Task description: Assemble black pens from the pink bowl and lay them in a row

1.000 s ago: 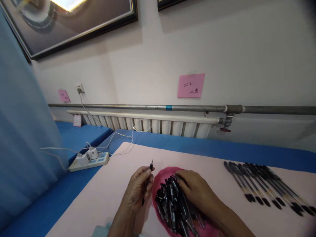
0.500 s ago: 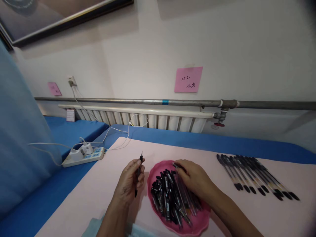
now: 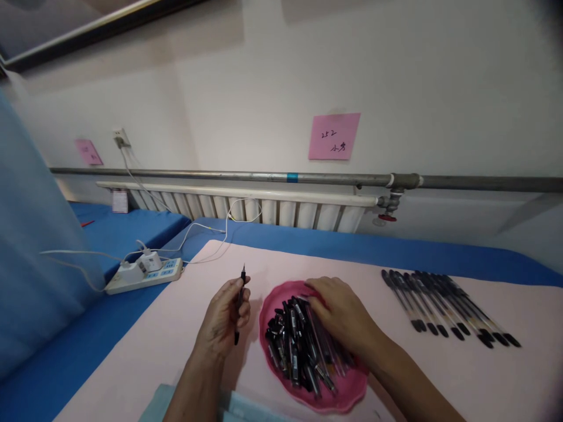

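Note:
My left hand [image 3: 222, 316] is closed around a black pen [image 3: 241, 293], held upright with its bare writing tip pointing up. To the right is a pink scalloped plate [image 3: 352, 392] piled with black pen caps and clear pen parts [image 3: 294, 340]. My right hand [image 3: 341, 308] reaches over the plate's far right side, thumb and fingers curled together at the rim. What those fingertips hold, if anything, is hidden. Capped pens [image 3: 444, 305], several of them, lie side by side in a slanted row on the pink sheet at the right.
A pink sheet [image 3: 176, 328] covers much of the blue table [image 3: 316, 237]. At the left sits a power strip [image 3: 145, 278] with plugs and white cables. A light blue cloth [image 3: 246, 410] lies at the near edge. Behind are a radiator [image 3: 264, 208] and a pipe [image 3: 211, 174].
My view has shifted slightly. The small piece visible at my right fingertips is no longer discernible, and those fingers sit at the plate's rim. My left hand still holds the pen.

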A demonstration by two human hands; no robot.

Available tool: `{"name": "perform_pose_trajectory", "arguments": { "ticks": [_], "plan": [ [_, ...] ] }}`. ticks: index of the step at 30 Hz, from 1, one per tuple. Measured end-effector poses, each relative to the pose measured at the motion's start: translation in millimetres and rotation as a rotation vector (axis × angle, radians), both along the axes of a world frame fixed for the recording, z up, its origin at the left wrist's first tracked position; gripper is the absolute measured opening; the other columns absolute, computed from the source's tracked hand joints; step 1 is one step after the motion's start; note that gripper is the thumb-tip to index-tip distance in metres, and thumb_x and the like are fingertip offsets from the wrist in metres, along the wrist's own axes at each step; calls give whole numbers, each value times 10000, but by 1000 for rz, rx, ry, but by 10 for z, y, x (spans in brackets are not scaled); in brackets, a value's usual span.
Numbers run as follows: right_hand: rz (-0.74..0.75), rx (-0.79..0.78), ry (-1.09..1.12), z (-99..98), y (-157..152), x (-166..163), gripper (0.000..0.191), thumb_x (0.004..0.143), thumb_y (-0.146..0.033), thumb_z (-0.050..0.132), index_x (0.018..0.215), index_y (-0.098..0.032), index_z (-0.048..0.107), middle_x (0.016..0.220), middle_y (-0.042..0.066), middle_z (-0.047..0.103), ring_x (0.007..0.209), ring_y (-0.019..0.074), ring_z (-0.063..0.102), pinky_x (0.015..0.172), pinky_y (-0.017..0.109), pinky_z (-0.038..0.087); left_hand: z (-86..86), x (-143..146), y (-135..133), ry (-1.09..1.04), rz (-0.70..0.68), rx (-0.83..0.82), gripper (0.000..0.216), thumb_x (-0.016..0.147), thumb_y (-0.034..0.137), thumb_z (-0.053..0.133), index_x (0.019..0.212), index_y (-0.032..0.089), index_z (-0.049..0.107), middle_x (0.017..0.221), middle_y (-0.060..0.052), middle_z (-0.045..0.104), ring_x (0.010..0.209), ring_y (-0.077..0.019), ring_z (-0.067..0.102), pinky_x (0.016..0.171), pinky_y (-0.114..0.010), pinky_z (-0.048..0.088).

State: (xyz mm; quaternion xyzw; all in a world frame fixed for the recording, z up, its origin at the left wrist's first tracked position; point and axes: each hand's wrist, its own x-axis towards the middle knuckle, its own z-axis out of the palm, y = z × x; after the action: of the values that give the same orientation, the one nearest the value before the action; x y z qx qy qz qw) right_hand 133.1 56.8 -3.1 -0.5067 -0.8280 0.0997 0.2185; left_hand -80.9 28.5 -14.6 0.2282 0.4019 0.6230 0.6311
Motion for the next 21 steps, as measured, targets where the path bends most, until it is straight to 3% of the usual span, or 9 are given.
{"name": "perform_pose_trajectory", "arguments": {
  "ticks": [6,11,15,18,21],
  "plan": [
    [281,-62,-76,-84,-213,-290,206,825,-104,461,807,-201,641,858,37,653,820,194,546,759,324,380,-31,4,0,6,-10,6,300,691,338,680,892,137,584,581,40,534,378,-23,352,325,-144,193],
    [260,1,-203,-242,-250,-382,185,798,-108,481,802,-182,650,874,78,647,831,234,535,755,372,359,-40,13,-6,5,-21,-3,300,703,347,667,903,141,577,598,43,530,388,-21,355,333,-144,186],
    [237,-12,-193,-244,-247,-395,187,783,-78,467,744,-169,625,825,82,651,792,234,535,732,375,363,-28,20,0,32,-26,-11,286,714,356,655,891,147,573,597,47,525,383,-17,351,340,-149,177],
    [179,-123,43,-162,-228,-364,184,806,-112,446,699,-179,580,745,46,631,713,197,535,666,330,381,-3,30,-14,77,-85,2,276,727,358,643,892,147,577,591,47,520,378,-17,348,344,-158,164],
    [93,-324,527,-37,-181,-295,137,802,-179,470,701,-204,559,692,-15,597,655,152,537,606,267,407,21,60,-52,154,-203,37,254,731,352,644,856,139,583,566,50,507,362,-11,326,350,-170,146]
  ]
}}
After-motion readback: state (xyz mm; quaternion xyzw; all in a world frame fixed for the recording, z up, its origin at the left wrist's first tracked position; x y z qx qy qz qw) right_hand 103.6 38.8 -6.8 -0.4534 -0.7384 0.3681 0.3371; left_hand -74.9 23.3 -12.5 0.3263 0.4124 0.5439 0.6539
